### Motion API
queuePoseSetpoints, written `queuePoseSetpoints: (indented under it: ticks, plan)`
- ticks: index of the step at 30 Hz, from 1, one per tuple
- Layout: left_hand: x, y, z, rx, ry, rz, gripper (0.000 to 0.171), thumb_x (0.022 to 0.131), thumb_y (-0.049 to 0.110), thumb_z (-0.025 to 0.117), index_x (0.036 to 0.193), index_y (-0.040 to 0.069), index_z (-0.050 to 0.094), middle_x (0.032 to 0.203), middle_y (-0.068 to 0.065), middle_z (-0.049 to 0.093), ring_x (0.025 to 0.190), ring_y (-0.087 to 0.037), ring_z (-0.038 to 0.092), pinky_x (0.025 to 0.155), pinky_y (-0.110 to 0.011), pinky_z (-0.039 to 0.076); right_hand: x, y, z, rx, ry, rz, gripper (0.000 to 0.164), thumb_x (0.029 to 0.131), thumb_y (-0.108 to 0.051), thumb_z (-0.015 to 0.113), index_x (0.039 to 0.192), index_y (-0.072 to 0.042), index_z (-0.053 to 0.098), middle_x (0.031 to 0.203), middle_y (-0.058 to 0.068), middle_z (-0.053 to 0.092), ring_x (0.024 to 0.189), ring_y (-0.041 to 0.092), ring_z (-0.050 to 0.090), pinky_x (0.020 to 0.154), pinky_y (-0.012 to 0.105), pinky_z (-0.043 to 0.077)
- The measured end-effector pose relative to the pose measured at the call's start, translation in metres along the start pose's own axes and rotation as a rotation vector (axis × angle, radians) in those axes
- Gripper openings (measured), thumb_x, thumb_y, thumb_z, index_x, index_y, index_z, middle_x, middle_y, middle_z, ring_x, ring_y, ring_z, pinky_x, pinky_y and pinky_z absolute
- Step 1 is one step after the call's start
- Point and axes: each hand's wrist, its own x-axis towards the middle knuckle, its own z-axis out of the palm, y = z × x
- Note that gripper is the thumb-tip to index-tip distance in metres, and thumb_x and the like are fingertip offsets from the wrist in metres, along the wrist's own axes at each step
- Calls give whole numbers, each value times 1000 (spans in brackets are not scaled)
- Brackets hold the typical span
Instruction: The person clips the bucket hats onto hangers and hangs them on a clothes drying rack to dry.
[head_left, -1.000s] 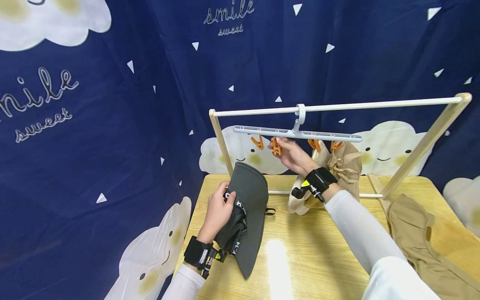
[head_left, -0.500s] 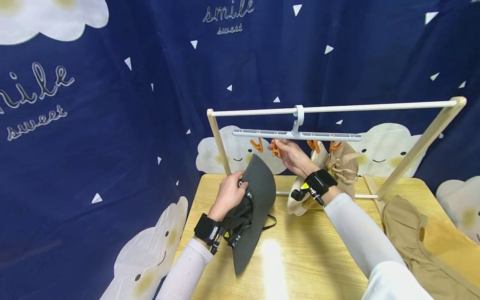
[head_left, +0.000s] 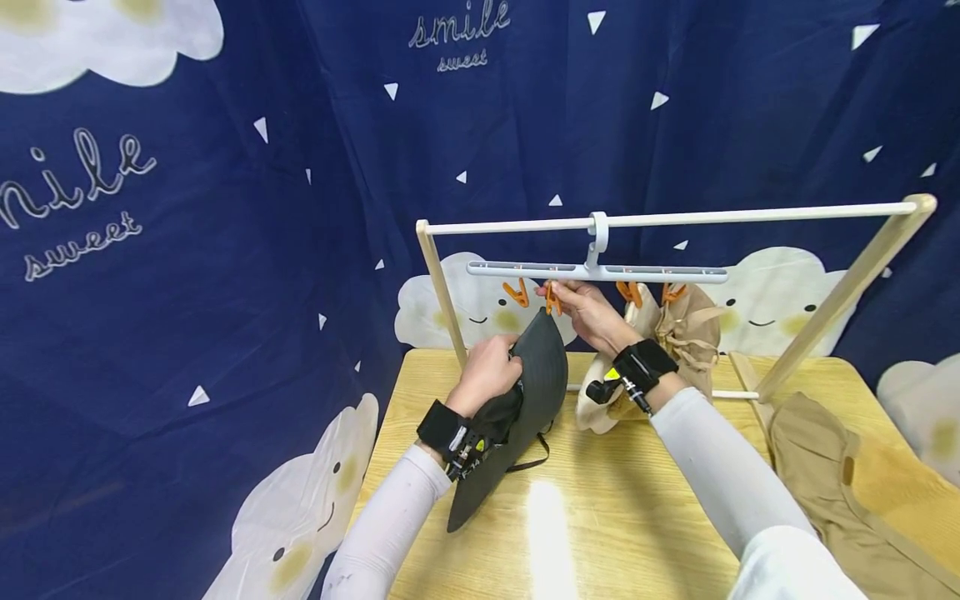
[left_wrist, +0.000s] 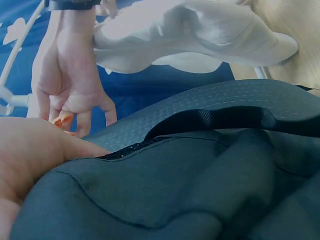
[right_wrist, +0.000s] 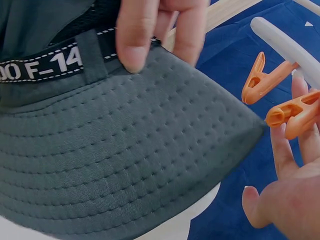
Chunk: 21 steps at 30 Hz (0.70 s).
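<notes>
My left hand [head_left: 491, 371] grips a dark grey brimmed hat [head_left: 543, 367] by the inner edge of its brim, thumb on the brim's surface. A lettered band [right_wrist: 55, 67] and a black strap [left_wrist: 210, 120] show on the hat. My right hand [head_left: 588, 312] pinches an orange clip [head_left: 553, 298] under the pale hanger [head_left: 525, 269]. In the right wrist view the brim's pointed end is right at this clip's mouth. Beside it on the left, another orange clip [head_left: 517, 292] hangs with nothing in it.
The hanger hooks over a white rail [head_left: 720, 218] on a wooden-post rack. Two more clips hold a cream cloth item [head_left: 600, 400] and a tan drawstring bag [head_left: 690, 333]. Brown cloth [head_left: 810, 450] lies at the table's right. A blue curtain [head_left: 555, 117] stands behind.
My left hand has carried the hat up and to the right, bringing the brim's end to the pinched clip. The right hand has stayed in place at the clip.
</notes>
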Motion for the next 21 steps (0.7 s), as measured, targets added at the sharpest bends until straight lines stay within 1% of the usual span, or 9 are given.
queuePoseSetpoints:
  ticks: [3,5,7,10,12,14,16,18,21]
  plan:
    - [9,9,-1,56,-2,0,20,89,3,59,99,10,75,91,-12,74,86,-32,71,71,-43,50,1,0,0,-32,10,-6,19,112,-18,50,106,-13,67,104,-10,76,114,13,56,97,31,28]
    - [13,15,-2,80,-9,2,12,87,3,60,85,11,69,82,-9,69,82,-29,69,69,-41,49,1,0,0,-50,24,-8,19,112,-18,50,107,-13,67,103,-10,76,114,12,56,99,30,29]
    - [16,21,-3,93,-19,5,13,86,3,61,76,12,61,78,-7,66,79,-27,68,68,-38,48,1,0,0,-57,34,-17,19,112,-17,50,107,-14,68,102,-11,76,113,13,56,101,30,30]
    - [19,29,-5,102,-33,5,18,86,5,62,72,14,54,76,-6,64,77,-25,67,67,-37,47,1,1,1,-41,62,-37,19,111,-16,51,107,-13,69,99,-10,77,111,15,56,100,30,32]
    - [20,32,-6,106,-38,-2,19,85,6,62,71,14,53,75,-6,65,77,-26,67,67,-38,47,1,2,2,-31,72,-51,17,110,-15,53,110,-9,69,98,-9,77,110,15,56,97,29,34]
    - [22,35,-7,121,-37,-4,18,84,6,63,70,14,54,76,-7,66,79,-27,69,67,-39,50,1,2,3,-27,82,-60,17,110,-15,54,111,-8,69,98,-9,77,109,15,57,95,28,35]
    - [23,38,-8,131,-39,-1,16,84,6,63,70,13,57,77,-8,68,81,-29,71,67,-41,51,1,3,2,-31,88,-61,17,110,-15,54,109,-11,71,98,-9,77,110,14,58,94,27,37]
    - [24,40,-9,140,-42,5,15,83,6,64,71,12,59,78,-9,69,80,-30,71,65,-41,51,1,3,2,-44,94,-58,17,110,-15,55,112,-9,70,98,-9,77,110,13,59,95,27,38]
    - [27,45,-12,147,-45,16,11,84,7,64,74,11,62,79,-10,69,78,-30,70,63,-41,51,0,3,1,-60,90,-65,22,110,-15,54,120,0,66,99,-9,76,112,12,58,96,27,38]
